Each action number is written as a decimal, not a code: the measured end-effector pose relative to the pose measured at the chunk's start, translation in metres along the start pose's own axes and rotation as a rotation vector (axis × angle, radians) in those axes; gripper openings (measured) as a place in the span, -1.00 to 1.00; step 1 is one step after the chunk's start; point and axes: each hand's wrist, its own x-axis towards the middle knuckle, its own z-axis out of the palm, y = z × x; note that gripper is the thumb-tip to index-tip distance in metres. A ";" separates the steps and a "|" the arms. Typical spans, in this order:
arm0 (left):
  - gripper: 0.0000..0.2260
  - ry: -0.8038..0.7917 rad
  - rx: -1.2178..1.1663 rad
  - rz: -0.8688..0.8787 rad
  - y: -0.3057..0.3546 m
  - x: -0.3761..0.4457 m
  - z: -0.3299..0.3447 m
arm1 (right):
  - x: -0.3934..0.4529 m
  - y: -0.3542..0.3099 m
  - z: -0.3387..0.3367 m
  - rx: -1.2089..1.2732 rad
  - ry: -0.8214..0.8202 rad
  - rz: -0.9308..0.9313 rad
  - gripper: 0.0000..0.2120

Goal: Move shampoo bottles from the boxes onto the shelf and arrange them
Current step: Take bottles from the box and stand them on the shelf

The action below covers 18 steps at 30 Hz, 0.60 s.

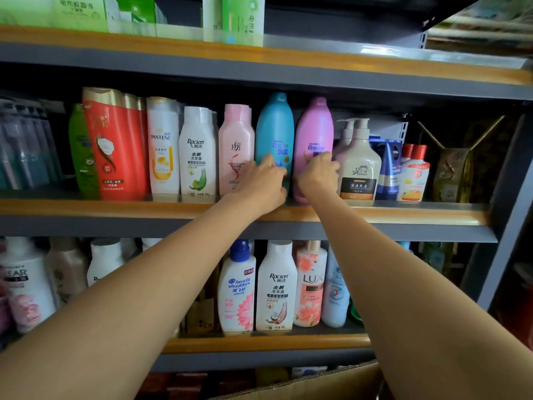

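While both arms reach up to the middle shelf, the left hand sits w/ fingers curled round the lower front of the blue bottle; the right hand grips the lower part of the purple bottle the same way, so each of the hands is clamped on its own bottle; both bottles stand upright, side by side and just about touching, near the shelf's front edge; left of the blue one stands a pink bottle, then a white Raclen bottle, a white Pantene bottle, red bottles w/ gold caps and a green bottle tucked behind them; right of the purple one is a cream pump bottle, touching or nearly touching the right hand's fingers, then a dark blue tube and small white bottles w/ red caps; top shelf carries green cartons; lower shelf holds more bottles, incl. a Head & Shoulders one, another Raclen and a Lux; a cardboard box edge shows at the bottom of view, contents not visible.
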 end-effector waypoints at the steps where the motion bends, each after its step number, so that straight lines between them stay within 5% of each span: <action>1: -0.65 0.019 -0.014 0.005 -0.002 0.000 0.001 | 0.001 0.000 0.001 -0.006 -0.012 0.000 -0.50; 5: -0.72 0.307 -0.266 0.028 -0.001 -0.020 0.003 | -0.008 0.000 -0.011 -0.048 0.030 -0.110 -0.63; 8: -0.75 0.584 -0.502 0.094 0.020 -0.058 0.011 | -0.039 0.008 -0.033 0.012 0.243 -0.422 -0.81; 11: -0.79 0.669 -0.689 0.082 0.050 -0.103 0.040 | -0.101 0.045 -0.043 0.230 0.250 -0.691 -0.95; 15: -0.78 0.408 -0.709 -0.063 0.072 -0.175 0.123 | -0.169 0.137 -0.019 0.125 -0.031 -0.717 -0.91; 18: -0.76 -0.100 -0.480 -0.070 0.070 -0.231 0.179 | -0.198 0.202 0.017 -0.069 -0.311 -0.808 -0.82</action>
